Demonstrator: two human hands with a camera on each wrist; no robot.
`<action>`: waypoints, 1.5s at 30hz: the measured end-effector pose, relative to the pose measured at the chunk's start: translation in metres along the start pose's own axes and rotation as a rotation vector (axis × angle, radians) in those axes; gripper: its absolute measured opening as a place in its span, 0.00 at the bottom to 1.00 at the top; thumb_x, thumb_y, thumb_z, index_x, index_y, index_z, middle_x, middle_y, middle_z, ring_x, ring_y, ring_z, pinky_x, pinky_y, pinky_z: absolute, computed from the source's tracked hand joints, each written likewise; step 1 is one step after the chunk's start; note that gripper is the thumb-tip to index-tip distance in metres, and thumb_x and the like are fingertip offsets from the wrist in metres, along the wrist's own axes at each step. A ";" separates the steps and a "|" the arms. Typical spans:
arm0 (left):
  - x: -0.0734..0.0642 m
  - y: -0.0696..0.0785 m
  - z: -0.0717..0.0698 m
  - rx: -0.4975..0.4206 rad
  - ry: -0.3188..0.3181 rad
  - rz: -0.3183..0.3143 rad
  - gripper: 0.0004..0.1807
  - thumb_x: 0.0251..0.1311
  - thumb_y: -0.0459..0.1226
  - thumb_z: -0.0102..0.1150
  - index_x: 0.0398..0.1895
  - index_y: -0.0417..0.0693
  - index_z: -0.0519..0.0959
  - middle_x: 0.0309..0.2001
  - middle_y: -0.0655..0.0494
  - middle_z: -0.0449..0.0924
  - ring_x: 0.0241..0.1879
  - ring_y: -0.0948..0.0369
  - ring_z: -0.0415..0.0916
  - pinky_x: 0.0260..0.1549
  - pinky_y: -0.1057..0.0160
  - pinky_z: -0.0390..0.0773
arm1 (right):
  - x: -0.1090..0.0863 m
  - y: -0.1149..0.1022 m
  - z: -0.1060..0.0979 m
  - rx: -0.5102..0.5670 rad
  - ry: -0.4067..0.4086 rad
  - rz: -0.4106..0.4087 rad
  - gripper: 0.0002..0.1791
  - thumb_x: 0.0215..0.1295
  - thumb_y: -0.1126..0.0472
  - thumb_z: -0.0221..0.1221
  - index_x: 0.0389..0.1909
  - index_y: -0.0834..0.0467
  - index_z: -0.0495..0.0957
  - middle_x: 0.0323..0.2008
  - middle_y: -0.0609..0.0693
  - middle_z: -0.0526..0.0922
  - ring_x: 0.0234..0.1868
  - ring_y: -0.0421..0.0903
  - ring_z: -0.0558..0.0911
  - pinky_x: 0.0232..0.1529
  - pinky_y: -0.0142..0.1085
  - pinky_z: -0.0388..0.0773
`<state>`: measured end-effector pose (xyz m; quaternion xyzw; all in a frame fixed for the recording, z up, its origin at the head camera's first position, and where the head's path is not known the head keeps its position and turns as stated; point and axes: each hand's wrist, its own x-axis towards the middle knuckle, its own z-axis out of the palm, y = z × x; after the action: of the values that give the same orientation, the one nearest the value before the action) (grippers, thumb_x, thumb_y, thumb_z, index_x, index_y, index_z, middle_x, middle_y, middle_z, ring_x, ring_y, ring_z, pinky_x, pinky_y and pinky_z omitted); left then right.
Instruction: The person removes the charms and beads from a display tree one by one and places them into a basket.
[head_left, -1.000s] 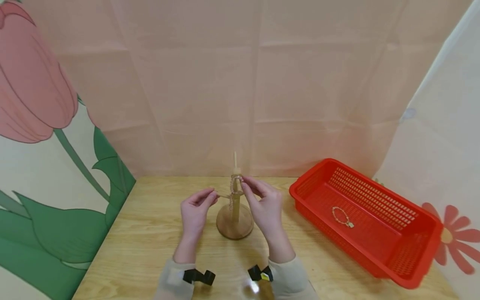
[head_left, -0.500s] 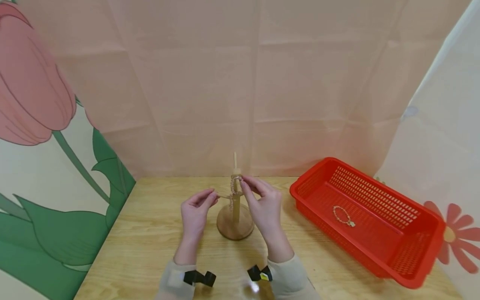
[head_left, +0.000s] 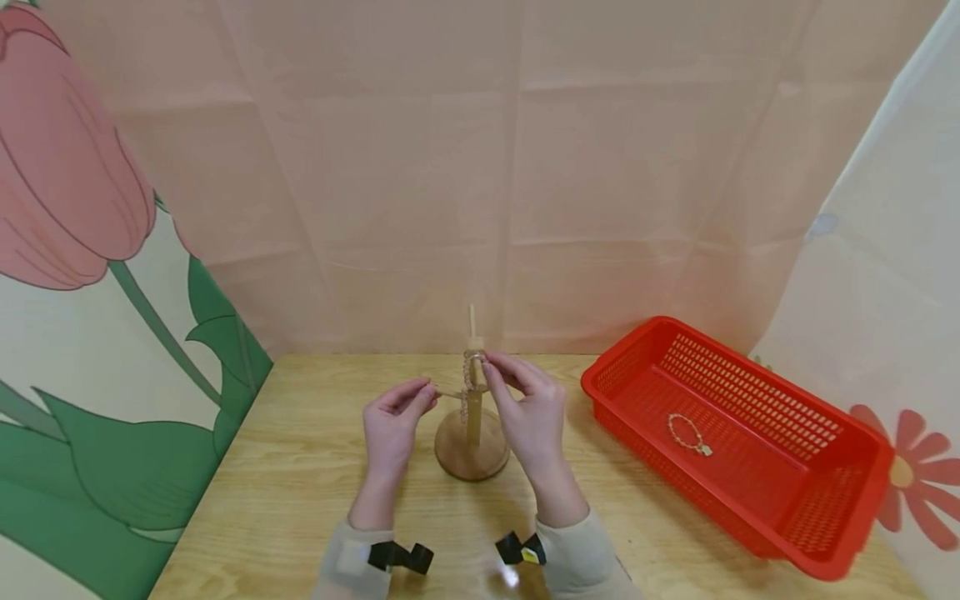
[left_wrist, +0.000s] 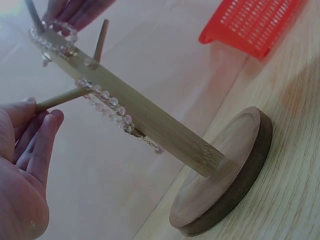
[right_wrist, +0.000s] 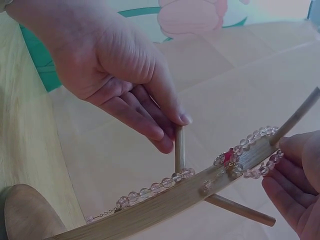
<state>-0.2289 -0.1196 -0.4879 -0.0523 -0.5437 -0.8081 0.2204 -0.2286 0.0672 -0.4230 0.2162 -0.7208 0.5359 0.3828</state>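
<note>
A wood-grain table (head_left: 285,500) carries a red perforated plastic basket (head_left: 750,475) on the right and, near the middle, a wooden jewelry stand (left_wrist: 140,107) upright on its round base. Either side of its post come the hands: the left hand (head_left: 390,421), fingers drawn narrow, pinches the end of a side peg (left_wrist: 65,98), while the right hand (head_left: 531,412) pinches a pink-beaded bracelet (right_wrist: 256,134) at the post's top; whether this circles the upper rod, I cannot tell. A similar beaded bracelet (left_wrist: 113,101) hangs from the left-held peg; a thin charm bracelet (head_left: 704,450) lies inside the basket.
</note>
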 end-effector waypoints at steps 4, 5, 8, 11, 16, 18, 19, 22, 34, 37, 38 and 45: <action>0.000 -0.001 0.000 -0.001 -0.001 0.004 0.11 0.64 0.18 0.67 0.47 0.14 0.81 0.36 0.51 0.92 0.35 0.61 0.91 0.41 0.61 0.92 | 0.000 0.000 -0.001 -0.012 -0.002 -0.006 0.06 0.67 0.69 0.73 0.44 0.62 0.92 0.41 0.52 0.93 0.38 0.48 0.92 0.44 0.29 0.89; 0.001 -0.001 0.000 -0.001 -0.001 0.004 0.11 0.64 0.18 0.67 0.47 0.14 0.81 0.36 0.51 0.92 0.35 0.61 0.91 0.41 0.61 0.92 | 0.000 -0.001 -0.001 -0.010 -0.002 -0.007 0.06 0.67 0.69 0.73 0.44 0.62 0.92 0.41 0.52 0.93 0.37 0.48 0.92 0.44 0.30 0.90; 0.001 -0.001 0.000 -0.004 0.001 -0.001 0.11 0.64 0.17 0.67 0.47 0.14 0.81 0.36 0.51 0.92 0.35 0.61 0.91 0.41 0.61 0.92 | 0.000 -0.001 -0.002 -0.005 -0.003 -0.008 0.06 0.68 0.69 0.73 0.43 0.61 0.92 0.41 0.51 0.93 0.37 0.48 0.92 0.43 0.32 0.91; 0.000 -0.001 0.000 -0.005 0.002 -0.002 0.11 0.64 0.17 0.67 0.47 0.14 0.81 0.36 0.51 0.92 0.35 0.61 0.91 0.41 0.61 0.92 | 0.000 -0.001 -0.002 0.002 -0.005 -0.001 0.05 0.68 0.68 0.73 0.43 0.60 0.92 0.41 0.50 0.93 0.37 0.47 0.92 0.42 0.34 0.91; 0.001 -0.002 -0.001 -0.005 -0.002 0.005 0.11 0.64 0.17 0.67 0.47 0.14 0.80 0.35 0.51 0.92 0.35 0.61 0.91 0.40 0.61 0.92 | 0.000 -0.003 -0.004 0.010 -0.009 -0.001 0.06 0.68 0.68 0.73 0.43 0.59 0.92 0.40 0.50 0.93 0.37 0.47 0.92 0.42 0.34 0.91; 0.001 -0.002 -0.001 -0.006 -0.004 0.009 0.11 0.64 0.17 0.67 0.47 0.14 0.80 0.36 0.51 0.92 0.35 0.61 0.91 0.40 0.61 0.92 | 0.000 -0.004 -0.005 0.018 -0.013 0.001 0.06 0.68 0.68 0.73 0.43 0.59 0.92 0.40 0.49 0.93 0.37 0.46 0.92 0.42 0.33 0.91; 0.001 -0.002 -0.002 -0.006 -0.006 0.011 0.11 0.64 0.18 0.67 0.47 0.14 0.80 0.36 0.51 0.92 0.35 0.61 0.91 0.40 0.61 0.92 | 0.000 -0.004 -0.005 0.021 -0.015 0.001 0.06 0.68 0.68 0.73 0.44 0.59 0.92 0.40 0.49 0.93 0.37 0.46 0.92 0.42 0.32 0.91; 0.001 -0.003 -0.002 -0.008 -0.009 0.013 0.12 0.64 0.18 0.67 0.47 0.14 0.81 0.36 0.51 0.92 0.35 0.61 0.91 0.40 0.61 0.92 | -0.001 -0.006 -0.007 0.035 -0.025 0.010 0.07 0.68 0.67 0.73 0.44 0.58 0.92 0.41 0.48 0.93 0.38 0.46 0.92 0.43 0.31 0.90; 0.001 -0.003 -0.002 0.000 -0.003 0.009 0.11 0.65 0.18 0.67 0.47 0.14 0.81 0.37 0.50 0.92 0.36 0.61 0.91 0.41 0.61 0.92 | -0.002 -0.014 -0.012 0.101 -0.053 0.028 0.09 0.66 0.70 0.73 0.45 0.59 0.92 0.41 0.51 0.93 0.39 0.48 0.92 0.45 0.30 0.90; 0.001 -0.003 -0.001 -0.001 -0.004 0.009 0.11 0.64 0.18 0.67 0.47 0.14 0.81 0.37 0.51 0.92 0.36 0.61 0.91 0.41 0.61 0.92 | -0.002 -0.017 -0.015 0.120 -0.066 0.034 0.10 0.65 0.71 0.73 0.46 0.59 0.92 0.42 0.51 0.93 0.39 0.48 0.91 0.45 0.30 0.90; 0.001 -0.003 -0.001 -0.002 -0.003 0.009 0.11 0.64 0.18 0.67 0.47 0.14 0.81 0.37 0.51 0.92 0.36 0.61 0.91 0.41 0.62 0.92 | -0.002 -0.018 -0.016 0.120 -0.067 0.035 0.10 0.65 0.71 0.73 0.45 0.60 0.92 0.42 0.51 0.93 0.39 0.49 0.91 0.45 0.30 0.90; 0.000 -0.003 0.000 -0.004 0.005 0.010 0.11 0.64 0.17 0.66 0.47 0.14 0.81 0.36 0.52 0.92 0.35 0.61 0.91 0.41 0.62 0.92 | -0.003 -0.024 -0.021 0.138 -0.080 0.050 0.09 0.66 0.70 0.73 0.45 0.57 0.92 0.42 0.48 0.93 0.39 0.47 0.91 0.45 0.33 0.91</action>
<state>-0.2304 -0.1192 -0.4903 -0.0536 -0.5414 -0.8082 0.2256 -0.2032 0.0783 -0.4078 0.2452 -0.7021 0.5846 0.3244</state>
